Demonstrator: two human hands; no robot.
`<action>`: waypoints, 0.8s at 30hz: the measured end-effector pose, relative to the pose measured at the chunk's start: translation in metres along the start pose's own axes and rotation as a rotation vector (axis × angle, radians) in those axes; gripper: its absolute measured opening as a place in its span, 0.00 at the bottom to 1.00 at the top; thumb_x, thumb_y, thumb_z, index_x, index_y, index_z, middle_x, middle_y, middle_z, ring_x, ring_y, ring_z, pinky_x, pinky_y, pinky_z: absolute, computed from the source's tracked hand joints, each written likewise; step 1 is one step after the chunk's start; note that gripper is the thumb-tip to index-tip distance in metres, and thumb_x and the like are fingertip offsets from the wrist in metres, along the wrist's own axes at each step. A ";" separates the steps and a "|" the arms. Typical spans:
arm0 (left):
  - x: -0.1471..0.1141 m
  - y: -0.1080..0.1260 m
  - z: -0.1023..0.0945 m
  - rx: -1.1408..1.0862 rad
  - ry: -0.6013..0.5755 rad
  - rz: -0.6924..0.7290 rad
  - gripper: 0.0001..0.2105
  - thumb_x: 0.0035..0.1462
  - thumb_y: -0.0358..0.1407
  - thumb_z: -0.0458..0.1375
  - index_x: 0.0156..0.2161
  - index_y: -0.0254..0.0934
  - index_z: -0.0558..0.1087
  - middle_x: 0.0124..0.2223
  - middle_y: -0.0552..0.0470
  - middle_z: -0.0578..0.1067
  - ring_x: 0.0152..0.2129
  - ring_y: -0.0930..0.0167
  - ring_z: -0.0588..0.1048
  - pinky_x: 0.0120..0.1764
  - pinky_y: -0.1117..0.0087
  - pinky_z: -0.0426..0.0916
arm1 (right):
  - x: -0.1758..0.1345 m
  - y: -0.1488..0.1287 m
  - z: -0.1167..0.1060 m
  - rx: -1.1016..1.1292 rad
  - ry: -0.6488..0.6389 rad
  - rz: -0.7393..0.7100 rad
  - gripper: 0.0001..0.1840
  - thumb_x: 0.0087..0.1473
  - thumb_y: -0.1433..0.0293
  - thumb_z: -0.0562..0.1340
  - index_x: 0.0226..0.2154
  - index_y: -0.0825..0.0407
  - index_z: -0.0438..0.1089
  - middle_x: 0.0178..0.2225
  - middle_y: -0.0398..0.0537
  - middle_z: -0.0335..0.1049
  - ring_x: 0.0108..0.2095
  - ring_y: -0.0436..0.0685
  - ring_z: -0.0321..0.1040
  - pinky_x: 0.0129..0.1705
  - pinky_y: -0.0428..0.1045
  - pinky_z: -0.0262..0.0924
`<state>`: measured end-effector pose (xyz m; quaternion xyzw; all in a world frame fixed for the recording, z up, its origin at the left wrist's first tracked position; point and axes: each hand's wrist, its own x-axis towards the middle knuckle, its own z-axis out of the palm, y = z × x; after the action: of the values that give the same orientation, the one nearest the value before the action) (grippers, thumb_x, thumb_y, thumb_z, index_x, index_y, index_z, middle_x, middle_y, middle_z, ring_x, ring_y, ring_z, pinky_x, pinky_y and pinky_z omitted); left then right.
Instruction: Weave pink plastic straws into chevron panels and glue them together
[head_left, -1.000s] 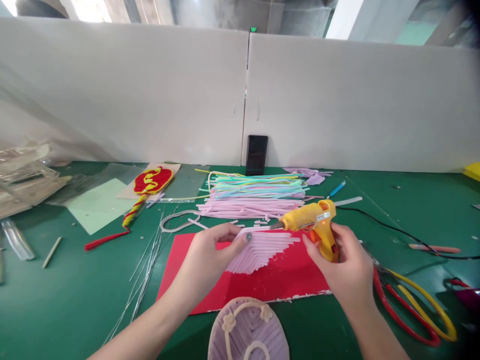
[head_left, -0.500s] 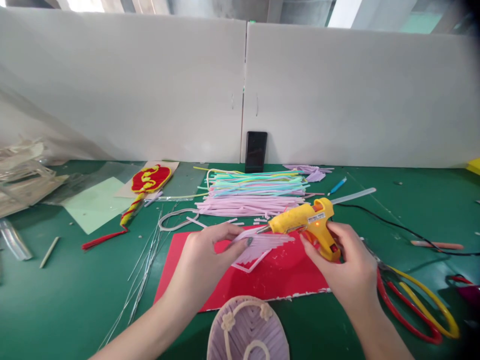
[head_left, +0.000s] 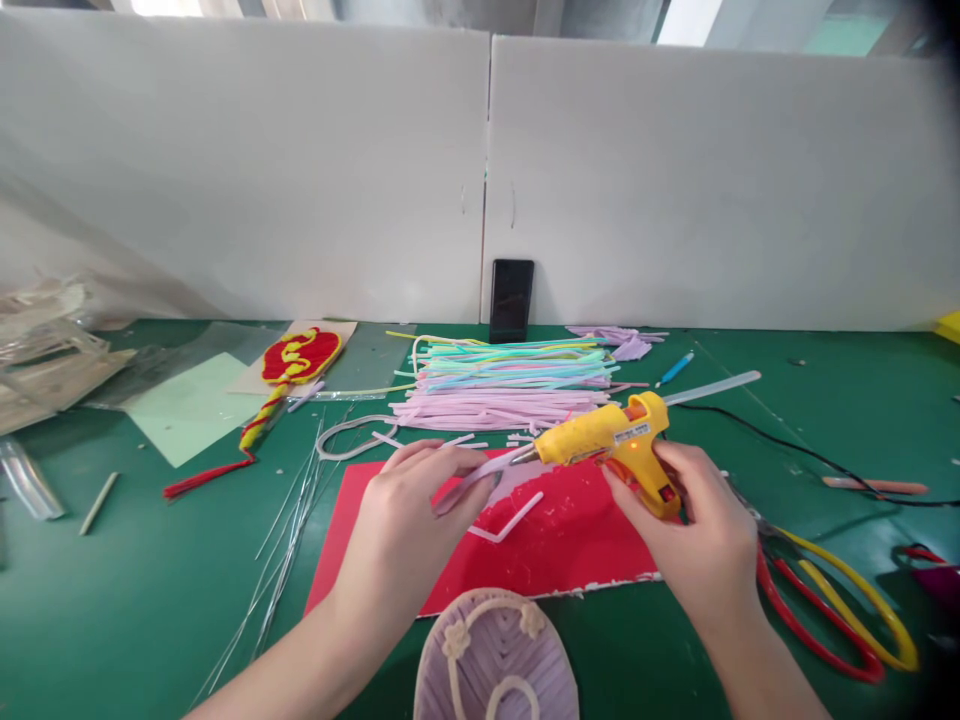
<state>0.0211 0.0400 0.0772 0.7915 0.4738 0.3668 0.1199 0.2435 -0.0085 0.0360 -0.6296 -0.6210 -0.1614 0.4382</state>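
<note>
Above the red board point(head_left: 592, 545), the left hand point(head_left: 409, 500) pinches one lilac panel point(head_left: 519, 482); the right hand point(head_left: 697, 530) grips one glue gun point(head_left: 592, 435) holding one glue stick point(head_left: 716, 388). One bent strip point(head_left: 519, 518) lies on the board.

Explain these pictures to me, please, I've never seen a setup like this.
There is no machine here, just a person's two bare hands. Every picture comes from one camera worn on the head, looking forward and down. The left hand holds a lilac piece. The right hand grips a yellow glue gun, its nozzle right by that piece; I can't tell whether they touch. Below, a red board lies on a green table. Beyond are a pile of pastel strips and a black phone propped against a white partition. Scissors lie to the right.
</note>
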 end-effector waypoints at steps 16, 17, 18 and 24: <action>0.000 -0.001 0.001 0.081 0.041 0.102 0.05 0.51 0.36 0.56 0.30 0.40 0.74 0.27 0.55 0.78 0.27 0.69 0.75 0.41 0.66 0.69 | -0.001 0.000 -0.001 0.013 -0.014 0.004 0.12 0.49 0.68 0.62 0.37 0.52 0.65 0.33 0.50 0.69 0.32 0.56 0.68 0.33 0.49 0.65; 0.000 -0.001 0.001 0.084 0.044 0.106 0.04 0.51 0.35 0.56 0.30 0.39 0.74 0.27 0.55 0.78 0.27 0.70 0.75 0.41 0.66 0.69 | -0.001 0.001 0.000 0.011 -0.017 0.007 0.12 0.49 0.68 0.62 0.38 0.52 0.65 0.33 0.50 0.69 0.32 0.56 0.68 0.33 0.49 0.65; 0.000 -0.001 0.000 0.085 0.047 0.110 0.04 0.51 0.35 0.57 0.30 0.39 0.74 0.27 0.55 0.78 0.27 0.70 0.76 0.40 0.67 0.70 | -0.001 0.001 0.000 0.008 -0.018 0.008 0.12 0.49 0.68 0.62 0.38 0.52 0.65 0.34 0.50 0.69 0.32 0.55 0.68 0.33 0.49 0.65; 0.000 0.001 -0.001 0.085 0.061 0.137 0.02 0.49 0.32 0.58 0.29 0.37 0.73 0.26 0.56 0.78 0.27 0.70 0.75 0.40 0.67 0.70 | -0.002 0.002 0.001 0.018 -0.008 0.000 0.12 0.48 0.70 0.63 0.37 0.54 0.65 0.34 0.51 0.69 0.33 0.55 0.68 0.32 0.48 0.65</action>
<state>0.0209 0.0391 0.0782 0.8149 0.4371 0.3777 0.0460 0.2449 -0.0089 0.0334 -0.6260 -0.6242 -0.1534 0.4415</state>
